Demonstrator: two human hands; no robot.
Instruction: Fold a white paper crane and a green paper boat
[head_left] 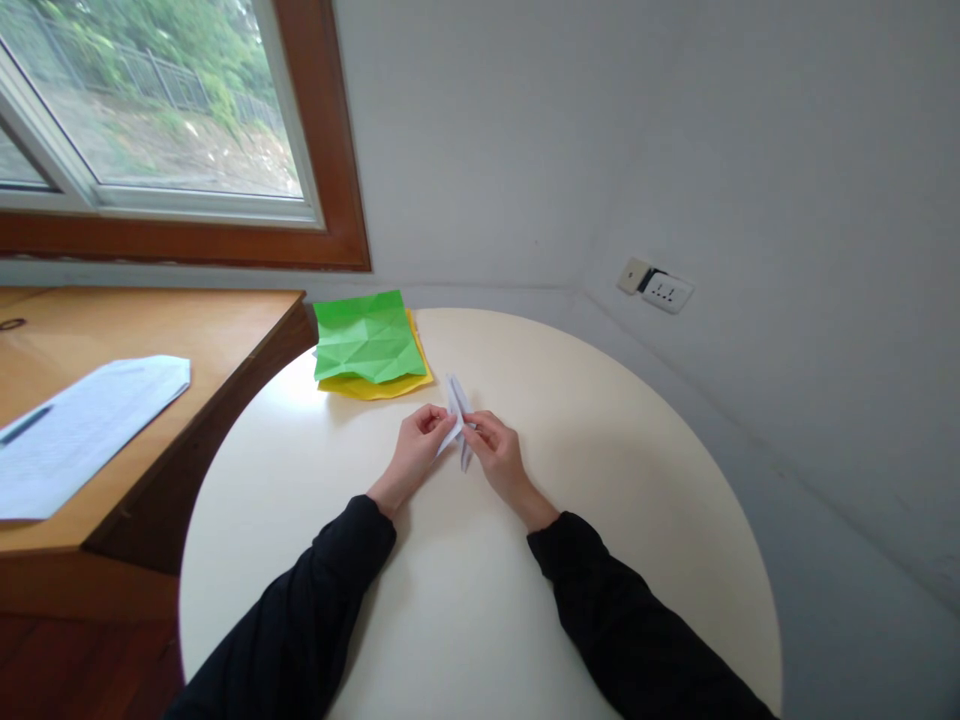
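White folded paper on a cream round table, black sleeves, a bright green creased sheet over a yellow one, honey-brown wooden desk with white printed paper, reddish-brown window frame, pale grey walls.

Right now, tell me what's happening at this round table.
A person in black sleeves works a small folded white paper piece over the round cream table. The left hand pinches its left side and the right hand grips its right side. Farther back lies a creased green sheet on top of a yellow sheet. On the wooden desk to the left lie white papers.
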